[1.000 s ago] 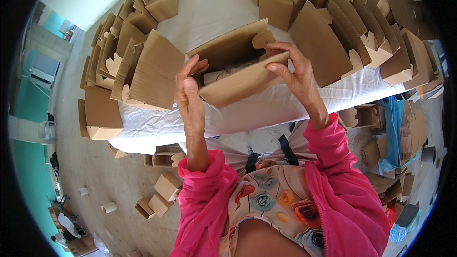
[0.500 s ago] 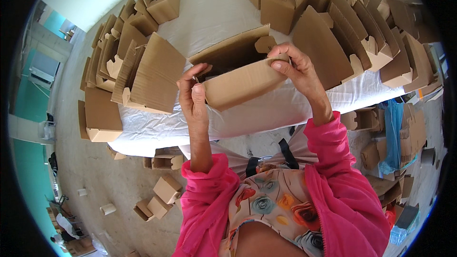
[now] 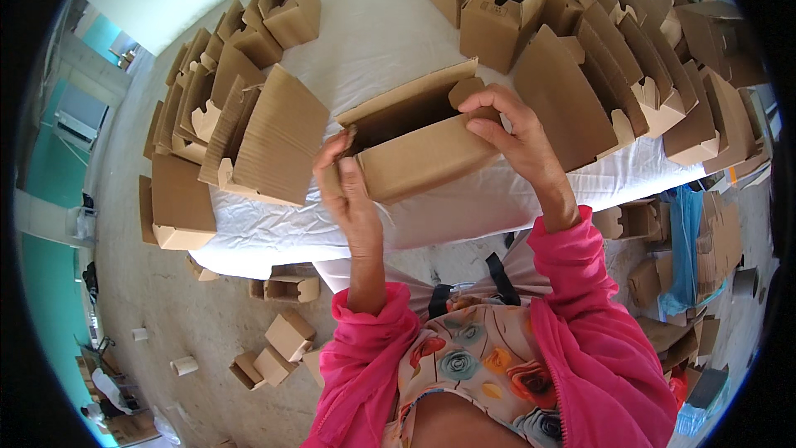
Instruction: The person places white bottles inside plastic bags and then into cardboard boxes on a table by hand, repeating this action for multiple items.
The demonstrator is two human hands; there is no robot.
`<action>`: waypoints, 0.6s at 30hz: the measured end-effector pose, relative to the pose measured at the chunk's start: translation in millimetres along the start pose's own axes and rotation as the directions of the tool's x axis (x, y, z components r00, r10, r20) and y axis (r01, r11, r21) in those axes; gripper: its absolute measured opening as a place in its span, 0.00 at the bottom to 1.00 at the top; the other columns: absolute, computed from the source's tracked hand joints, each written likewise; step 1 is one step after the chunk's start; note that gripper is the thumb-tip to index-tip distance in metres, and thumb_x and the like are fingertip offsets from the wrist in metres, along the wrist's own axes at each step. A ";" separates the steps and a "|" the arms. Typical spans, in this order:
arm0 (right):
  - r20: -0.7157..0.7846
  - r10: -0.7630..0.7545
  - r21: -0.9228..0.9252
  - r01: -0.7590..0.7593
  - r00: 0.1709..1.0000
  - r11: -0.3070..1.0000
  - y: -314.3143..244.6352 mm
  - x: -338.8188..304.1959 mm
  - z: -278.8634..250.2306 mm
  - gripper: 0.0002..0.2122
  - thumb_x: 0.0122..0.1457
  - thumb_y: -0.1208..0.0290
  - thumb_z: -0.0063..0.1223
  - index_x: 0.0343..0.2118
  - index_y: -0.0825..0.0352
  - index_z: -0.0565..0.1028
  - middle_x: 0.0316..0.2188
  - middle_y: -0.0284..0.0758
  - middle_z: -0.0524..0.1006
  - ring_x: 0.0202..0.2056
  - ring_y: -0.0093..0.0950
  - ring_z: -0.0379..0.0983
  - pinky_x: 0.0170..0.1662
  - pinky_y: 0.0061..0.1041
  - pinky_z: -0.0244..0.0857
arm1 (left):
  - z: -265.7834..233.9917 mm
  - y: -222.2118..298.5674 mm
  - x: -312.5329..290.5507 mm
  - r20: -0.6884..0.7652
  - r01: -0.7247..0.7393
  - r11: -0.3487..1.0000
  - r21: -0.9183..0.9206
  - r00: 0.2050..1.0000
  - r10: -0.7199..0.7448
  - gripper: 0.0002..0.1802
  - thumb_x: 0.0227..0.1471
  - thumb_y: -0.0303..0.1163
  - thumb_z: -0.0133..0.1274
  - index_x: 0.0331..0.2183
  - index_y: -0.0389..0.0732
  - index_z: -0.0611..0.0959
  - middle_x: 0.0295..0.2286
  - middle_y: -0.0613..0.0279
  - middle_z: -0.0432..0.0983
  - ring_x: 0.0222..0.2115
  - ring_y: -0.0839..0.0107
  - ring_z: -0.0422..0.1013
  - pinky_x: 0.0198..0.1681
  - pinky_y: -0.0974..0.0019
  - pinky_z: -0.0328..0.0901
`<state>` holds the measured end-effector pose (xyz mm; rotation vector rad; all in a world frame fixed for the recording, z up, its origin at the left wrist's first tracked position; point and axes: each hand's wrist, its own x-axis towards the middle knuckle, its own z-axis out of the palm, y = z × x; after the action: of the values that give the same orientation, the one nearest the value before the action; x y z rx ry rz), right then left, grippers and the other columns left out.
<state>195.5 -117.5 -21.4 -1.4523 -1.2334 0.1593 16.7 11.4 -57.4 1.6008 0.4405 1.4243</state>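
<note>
An open cardboard box point(image 3: 427, 159) lies across the near part of the white-covered table point(image 3: 365, 25), its long opening facing up and away from me. At its left end my left hand point(image 3: 350, 191) is closed on the corner, thumb along the near side and fingers behind the end flap. My right hand point(image 3: 516, 126) curls around the right end, thumb near the top edge and index finger at the small end flap point(image 3: 466, 93). The inside of the box is dark, and its underside is hidden.
Standing open boxes line the table's left point(image 3: 278, 137) and right point(image 3: 551, 91) sides, close to my hands. More boxes point(image 3: 290, 333) lie on the floor at left. Blue plastic sheeting point(image 3: 684, 241) and flat cardboard point(image 3: 720, 236) are at lower right.
The box has shifted slightly toward me. My left hand has moved lower on its left corner. My right fingers have shifted from the near top edge toward the right end flap.
</note>
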 end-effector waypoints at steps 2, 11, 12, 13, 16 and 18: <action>0.000 0.047 0.067 -0.047 0.999 0.997 -2.1 -4.2 -0.9 0.07 0.51 0.80 0.53 0.35 0.67 0.73 0.29 0.33 0.69 0.35 0.28 0.66 0.40 0.22 0.60 | -5.7 -6.0 -0.1 -0.119 0.174 0.951 -0.255 0.970 -0.210 0.13 0.59 0.32 0.42 0.44 0.38 0.71 0.45 0.57 0.68 0.50 0.67 0.59 0.56 0.64 0.49; -0.196 -0.035 -0.183 -0.001 0.980 0.983 5.7 2.9 13.1 0.24 0.49 0.80 0.55 0.51 0.65 0.63 0.48 0.39 0.66 0.51 0.33 0.61 0.56 0.28 0.53 | -5.3 11.3 -4.6 0.316 -0.299 0.836 0.461 0.935 0.160 0.15 0.50 0.25 0.50 0.42 0.38 0.75 0.43 0.55 0.71 0.48 0.58 0.62 0.53 0.59 0.52; -0.171 -0.005 -0.117 -0.015 0.985 0.993 13.0 3.6 13.2 0.26 0.49 0.80 0.55 0.52 0.65 0.61 0.50 0.40 0.65 0.53 0.34 0.59 0.57 0.29 0.51 | -1.9 10.5 -6.8 0.320 -0.301 0.877 0.374 0.930 0.182 0.17 0.48 0.29 0.51 0.43 0.38 0.76 0.42 0.56 0.72 0.48 0.56 0.61 0.52 0.57 0.53; -0.143 0.024 -0.051 -0.031 0.989 0.998 18.5 4.9 11.9 0.28 0.49 0.80 0.54 0.54 0.65 0.58 0.52 0.41 0.63 0.55 0.34 0.58 0.58 0.29 0.50 | -3.6 10.8 -4.8 0.368 -0.338 0.857 0.389 0.910 0.192 0.17 0.49 0.30 0.51 0.43 0.38 0.76 0.42 0.57 0.72 0.48 0.56 0.61 0.52 0.57 0.52; -0.014 -0.045 0.086 0.046 0.999 0.995 24.6 13.1 7.0 0.24 0.49 0.79 0.54 0.51 0.64 0.62 0.53 0.42 0.63 0.55 0.32 0.58 0.58 0.28 0.50 | -9.3 6.4 0.2 0.445 -0.412 0.821 0.394 0.868 0.222 0.19 0.52 0.39 0.49 0.43 0.38 0.78 0.43 0.56 0.70 0.48 0.55 0.60 0.53 0.55 0.51; 0.039 0.006 0.133 -0.011 0.999 0.991 21.8 12.3 4.2 0.22 0.49 0.77 0.55 0.49 0.64 0.63 0.53 0.41 0.63 0.54 0.32 0.58 0.57 0.27 0.50 | -5.8 5.2 -5.3 0.360 -0.319 0.858 0.403 0.917 0.172 0.21 0.52 0.40 0.50 0.44 0.37 0.76 0.44 0.52 0.66 0.48 0.54 0.58 0.54 0.54 0.50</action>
<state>210.5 -100.9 -33.6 -1.3444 -1.2243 0.2714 8.3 7.0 -56.9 2.2994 0.4072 1.2743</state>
